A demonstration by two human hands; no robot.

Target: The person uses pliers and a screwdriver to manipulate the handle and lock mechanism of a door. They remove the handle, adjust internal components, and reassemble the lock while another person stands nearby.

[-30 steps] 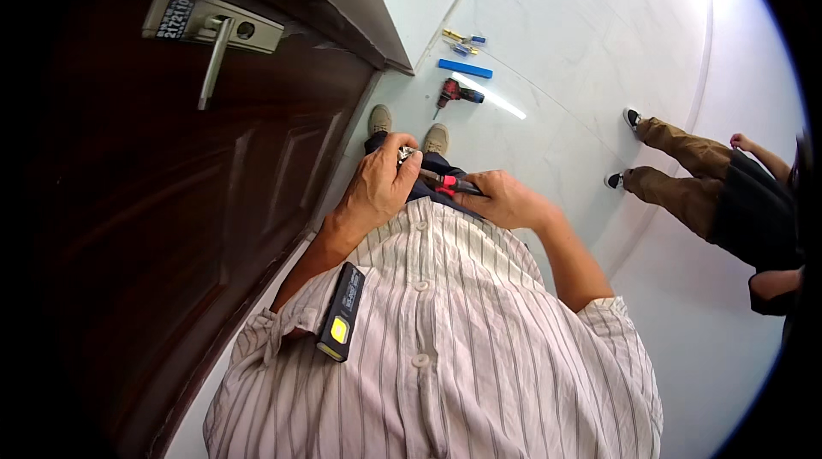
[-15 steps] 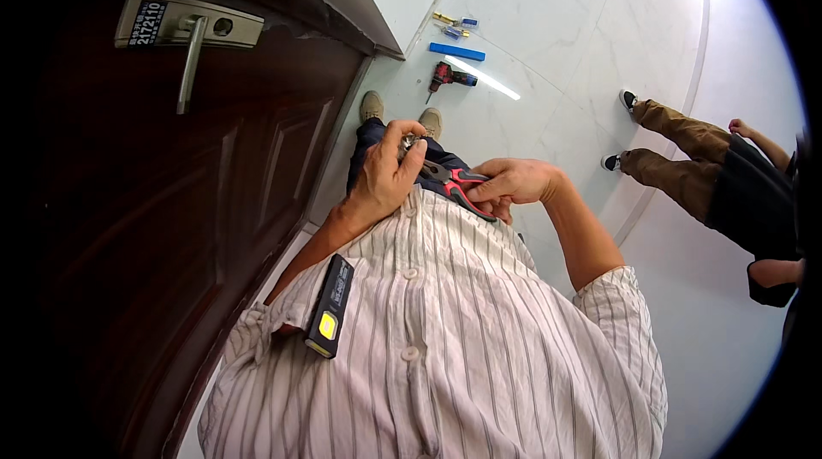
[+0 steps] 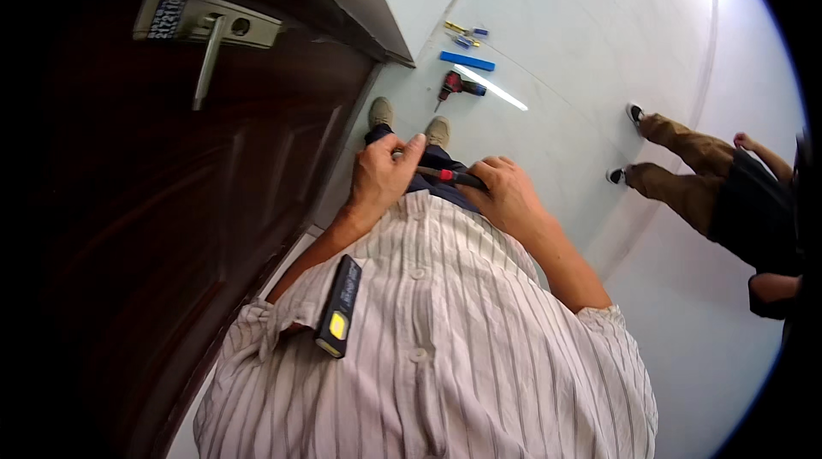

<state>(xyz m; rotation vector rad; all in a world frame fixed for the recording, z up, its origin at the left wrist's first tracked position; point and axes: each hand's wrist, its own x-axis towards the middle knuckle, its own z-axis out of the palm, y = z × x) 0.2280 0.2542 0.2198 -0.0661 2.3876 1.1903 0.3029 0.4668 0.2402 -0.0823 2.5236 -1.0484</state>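
My right hand [image 3: 512,192] is closed round the handles of a pair of red-and-black pliers [image 3: 452,175], now seen edge-on in front of my waist. The jaws point left, toward my left hand [image 3: 384,173]. That hand is closed, thumb up, on a small metal piece [image 3: 397,154] mostly hidden by the fingers; its kind I cannot make out. Whether the jaws touch the piece is not visible.
At my left stands a dark brown door with a lever handle [image 3: 207,63]. A red-and-black cordless drill [image 3: 454,87], a blue bar-shaped box [image 3: 467,61] and lock cylinders [image 3: 463,41] lie on the tiles beyond my shoes. A person [image 3: 693,155] stands at the right.
The pliers have turned from showing both spread handles to an edge-on view. My right hand has rolled over, back upward. The whole view has shifted slightly.
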